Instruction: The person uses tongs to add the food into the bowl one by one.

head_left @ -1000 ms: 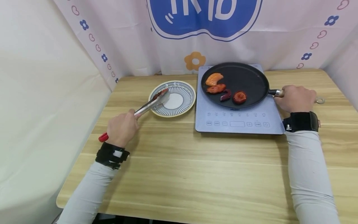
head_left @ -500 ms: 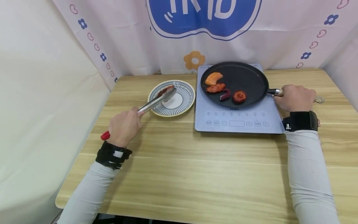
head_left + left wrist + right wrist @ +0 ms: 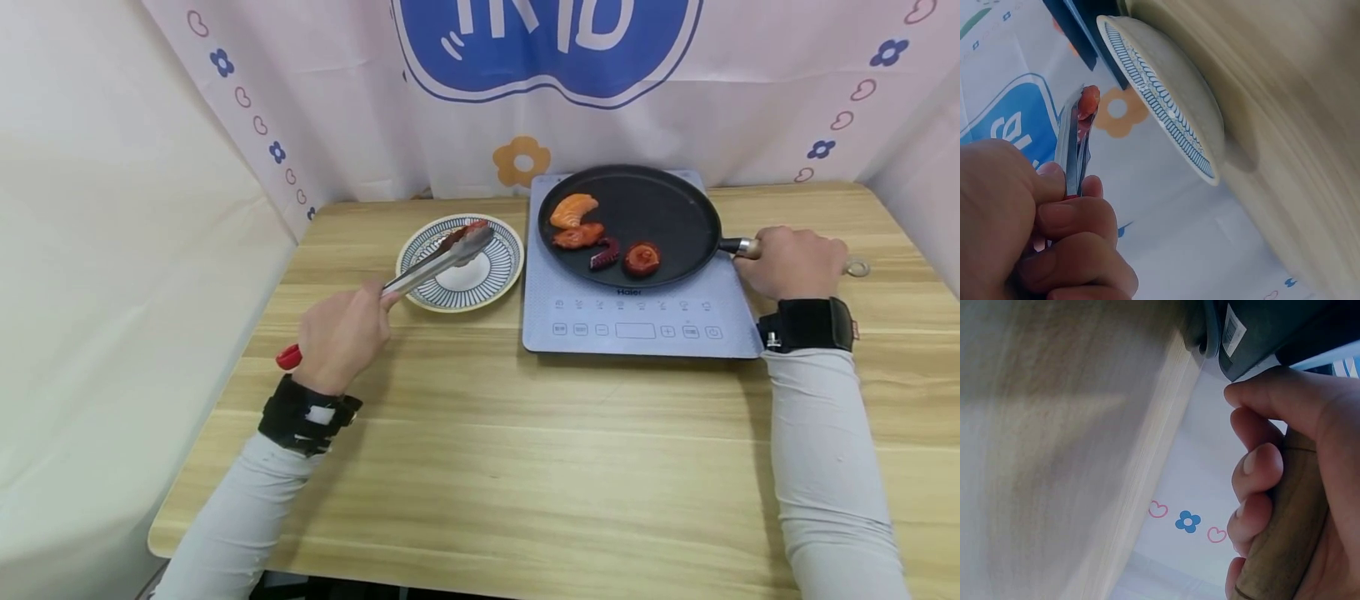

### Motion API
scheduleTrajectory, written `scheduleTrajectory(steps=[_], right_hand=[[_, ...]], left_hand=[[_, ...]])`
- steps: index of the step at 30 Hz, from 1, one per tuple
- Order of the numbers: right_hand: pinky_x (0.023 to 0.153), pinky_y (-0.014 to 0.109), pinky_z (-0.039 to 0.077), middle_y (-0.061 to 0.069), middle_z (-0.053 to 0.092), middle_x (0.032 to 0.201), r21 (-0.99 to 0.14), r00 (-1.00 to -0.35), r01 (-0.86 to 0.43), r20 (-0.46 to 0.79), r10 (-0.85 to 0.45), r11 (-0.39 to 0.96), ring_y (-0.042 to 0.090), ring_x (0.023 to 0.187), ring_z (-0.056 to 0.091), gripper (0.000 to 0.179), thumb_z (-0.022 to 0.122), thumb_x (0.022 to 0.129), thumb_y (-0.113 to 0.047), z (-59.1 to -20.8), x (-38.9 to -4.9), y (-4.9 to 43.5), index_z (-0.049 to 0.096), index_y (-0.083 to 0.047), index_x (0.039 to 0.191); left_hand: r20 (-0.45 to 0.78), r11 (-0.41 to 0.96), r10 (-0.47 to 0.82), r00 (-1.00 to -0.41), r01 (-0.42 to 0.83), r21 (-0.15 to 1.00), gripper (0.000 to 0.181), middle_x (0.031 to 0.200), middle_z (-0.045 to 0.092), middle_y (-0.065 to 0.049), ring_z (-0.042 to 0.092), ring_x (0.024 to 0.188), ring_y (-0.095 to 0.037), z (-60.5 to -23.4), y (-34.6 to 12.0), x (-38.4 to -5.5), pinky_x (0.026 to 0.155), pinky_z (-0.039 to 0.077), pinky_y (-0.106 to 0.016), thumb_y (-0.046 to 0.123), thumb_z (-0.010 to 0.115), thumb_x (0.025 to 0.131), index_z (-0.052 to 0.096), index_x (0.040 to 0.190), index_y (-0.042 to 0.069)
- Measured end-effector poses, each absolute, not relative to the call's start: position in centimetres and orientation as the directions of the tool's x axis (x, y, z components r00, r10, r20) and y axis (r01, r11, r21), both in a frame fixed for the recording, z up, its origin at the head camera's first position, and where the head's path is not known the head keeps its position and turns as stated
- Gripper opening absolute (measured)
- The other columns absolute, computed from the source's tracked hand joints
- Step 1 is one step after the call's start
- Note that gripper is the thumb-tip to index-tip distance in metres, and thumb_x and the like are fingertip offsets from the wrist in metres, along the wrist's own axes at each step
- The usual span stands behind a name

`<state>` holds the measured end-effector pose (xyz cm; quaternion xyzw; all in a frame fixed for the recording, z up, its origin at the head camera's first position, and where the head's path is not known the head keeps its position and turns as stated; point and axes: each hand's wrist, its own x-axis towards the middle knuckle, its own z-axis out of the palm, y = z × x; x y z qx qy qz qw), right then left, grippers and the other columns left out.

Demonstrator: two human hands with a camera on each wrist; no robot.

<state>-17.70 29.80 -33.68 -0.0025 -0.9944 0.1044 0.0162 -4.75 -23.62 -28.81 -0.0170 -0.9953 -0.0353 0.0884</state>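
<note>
My left hand (image 3: 343,337) grips metal tongs (image 3: 435,268) with a red end behind the palm. Held in the tongs' tips is a reddish piece of food (image 3: 1089,102), raised over a patterned plate (image 3: 489,279); its kind is unclear. In the left wrist view the food and plate are apart. My right hand (image 3: 795,262) wraps round the wooden handle (image 3: 1291,506) of a black frying pan (image 3: 652,208). To the pan's left lie an orange striped slice (image 3: 572,210), a reddish-brown piece (image 3: 578,237), a purple tentacle (image 3: 604,253) and a round red piece (image 3: 642,259).
Under the pan is a light blue induction cooker (image 3: 637,321) with touch keys along its front. A white curtain (image 3: 345,108) with a blue emblem hangs behind the wooden table (image 3: 480,450). The plate stands just left of the cooker.
My left hand has moved right and slightly away from me, carrying the tongs and the reddish food across the plate toward the pan. My right hand and the pan keep their place.
</note>
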Motion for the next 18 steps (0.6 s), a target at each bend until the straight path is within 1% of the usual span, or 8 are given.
scheduleTrajectory(steps=[7,12,18], right_hand=[[0.070,0.060,0.038,0.014,0.057,0.065,-0.209,-0.999,-0.002,0.036,0.006,0.978,0.041,0.070,0.055,0.033,0.069,0.094,-0.030,-33.7,-17.7,29.9,0.061,-0.005,0.075],[0.070,0.060,0.039,0.014,0.057,0.065,-0.214,-0.999,0.000,0.044,0.009,0.977,0.041,0.070,0.055,0.033,0.069,0.093,-0.029,-33.7,-17.7,29.9,0.060,-0.005,0.073],[0.069,0.061,0.039,0.015,0.058,0.066,-0.214,-0.999,-0.004,0.051,0.007,0.977,0.042,0.069,0.056,0.033,0.069,0.093,-0.031,-33.8,-17.7,30.0,0.059,-0.006,0.073]], left_hand=[[0.168,0.997,0.035,-0.985,0.047,0.067,0.040,0.061,0.044,-0.006,0.050,0.052,-0.030,-28.5,-23.1,-4.9,0.042,0.033,-0.040,0.042,0.047,0.112,0.057,0.094,0.008],[0.160,0.996,0.042,-0.986,0.055,0.074,0.040,0.061,0.043,-0.005,0.049,0.052,-0.029,-28.3,-22.9,-5.0,0.042,0.033,-0.040,0.042,0.047,0.112,0.057,0.093,0.008],[0.180,0.995,0.058,-0.982,0.072,0.069,0.039,0.061,0.045,-0.007,0.052,0.053,-0.031,-28.2,-22.4,-5.1,0.042,0.035,-0.041,0.041,0.049,0.111,0.058,0.095,0.007]])
